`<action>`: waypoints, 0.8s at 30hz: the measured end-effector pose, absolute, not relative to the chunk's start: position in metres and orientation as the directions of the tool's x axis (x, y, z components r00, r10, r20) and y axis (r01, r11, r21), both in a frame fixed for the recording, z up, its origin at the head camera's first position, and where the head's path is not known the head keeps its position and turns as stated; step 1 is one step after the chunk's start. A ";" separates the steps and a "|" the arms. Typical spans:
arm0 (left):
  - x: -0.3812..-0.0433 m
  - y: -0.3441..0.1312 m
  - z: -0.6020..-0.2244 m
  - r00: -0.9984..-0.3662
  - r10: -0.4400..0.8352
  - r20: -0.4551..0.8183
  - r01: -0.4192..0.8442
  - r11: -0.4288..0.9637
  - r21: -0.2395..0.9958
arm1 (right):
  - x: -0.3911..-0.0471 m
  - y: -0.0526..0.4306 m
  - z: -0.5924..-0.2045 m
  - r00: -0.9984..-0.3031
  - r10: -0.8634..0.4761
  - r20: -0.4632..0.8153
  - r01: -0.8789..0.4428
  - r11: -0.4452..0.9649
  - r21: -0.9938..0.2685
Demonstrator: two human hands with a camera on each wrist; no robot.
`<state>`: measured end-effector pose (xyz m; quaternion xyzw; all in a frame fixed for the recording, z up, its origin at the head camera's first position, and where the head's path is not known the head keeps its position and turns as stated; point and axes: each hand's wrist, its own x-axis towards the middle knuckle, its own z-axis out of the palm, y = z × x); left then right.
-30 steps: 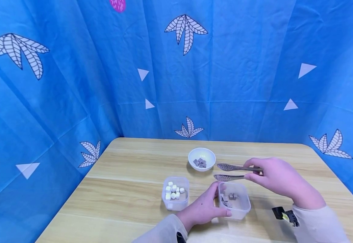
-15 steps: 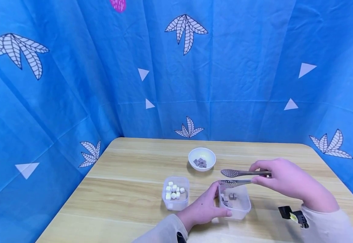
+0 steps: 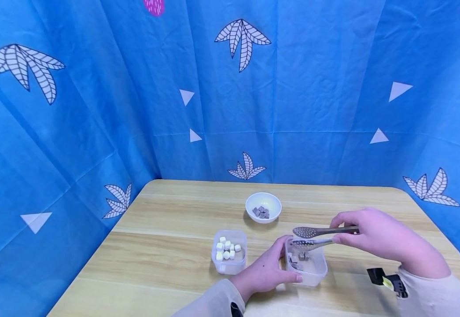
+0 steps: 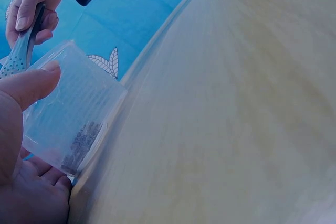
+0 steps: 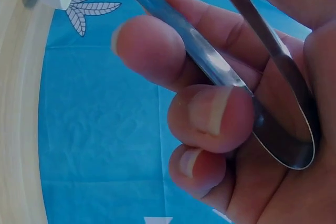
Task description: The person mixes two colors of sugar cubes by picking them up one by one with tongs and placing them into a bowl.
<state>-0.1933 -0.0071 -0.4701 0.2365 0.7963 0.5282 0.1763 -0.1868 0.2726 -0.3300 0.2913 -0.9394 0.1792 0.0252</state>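
My left hand (image 3: 265,270) is parted around a clear container (image 3: 310,279), thumb against the near wall and fingers at the far left corner, gripping it. My right hand (image 3: 366,233) is curled around a pair of metal tongs (image 3: 321,230); the right wrist view shows the bend lying against my palm and fingers wrapped about one arm. The tong arms are spread, with a gap between their perforated heads and nothing seen between them.

Position of tongs: the nearer head is over the far part of the clear container, the other just beyond its far rim. Contact with the rim: cannot tell.

Clear container: upright on the wooden table (image 3: 154,255), with grey-brown cubes (image 3: 303,256) inside. Grey patches along its left wall could be more cubes or reflections; cannot tell.

To the left, apart from it and near my left hand, a second container (image 3: 230,269) holds a cluster of white cubes (image 3: 226,250). Farther back, a white bowl (image 3: 263,197) stands on the table with a small group of similar grey-brown pieces (image 3: 261,212) in it. Behind the table: blue cloth (image 3: 313,110) printed with leaves and triangles.
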 end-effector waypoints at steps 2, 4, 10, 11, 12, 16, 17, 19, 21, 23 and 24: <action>-0.193 -0.007 -0.470 -0.825 0.564 -0.030 0.192 0.330 0.924 | -0.186 0.273 -0.330 -0.828 -0.542 0.147 -0.557 0.761 -0.332; -0.193 -0.007 -0.471 -0.825 0.565 -0.030 0.193 0.331 0.924 | -0.185 0.273 -0.329 -0.827 -0.547 0.129 -0.554 0.758 -0.344; -0.193 -0.006 -0.471 -0.824 0.566 -0.030 0.195 0.333 0.922 | -0.185 0.263 -0.334 -0.829 -0.556 0.067 -0.544 0.771 -0.331; -0.193 -0.007 -0.471 -0.823 0.568 -0.028 0.197 0.331 0.923 | -0.185 0.261 -0.335 -0.827 -0.559 0.062 -0.547 0.773 -0.321; -0.193 -0.007 -0.471 -0.821 0.570 -0.027 0.199 0.329 0.923 | -0.185 0.258 -0.337 -0.827 -0.559 0.059 -0.547 0.777 -0.311; -0.193 -0.007 -0.470 -0.818 0.575 -0.024 0.202 0.326 0.924 | -0.188 0.248 -0.342 -0.833 -0.552 0.026 -0.537 0.798 -0.274; -0.193 -0.007 -0.469 -0.818 0.574 -0.025 0.200 0.327 0.924 | -0.188 0.246 -0.343 -0.836 -0.548 0.020 -0.533 0.803 -0.266; -0.193 -0.007 -0.469 -0.819 0.573 -0.030 0.198 0.331 0.923 | -0.189 0.243 -0.345 -0.843 -0.538 0.013 -0.524 0.815 -0.249; -0.193 -0.008 -0.468 -0.820 0.572 -0.033 0.196 0.334 0.922 | -0.189 0.241 -0.347 -0.849 -0.529 0.011 -0.517 0.825 -0.230; -0.193 -0.008 -0.468 -0.820 0.572 -0.035 0.195 0.337 0.921 | -0.188 0.239 -0.347 -0.857 -0.516 0.009 -0.505 0.835 -0.216; -0.193 -0.008 -0.468 -0.820 0.572 -0.035 0.195 0.337 0.921 | -0.188 0.238 -0.348 -0.860 -0.510 0.007 -0.500 0.840 -0.212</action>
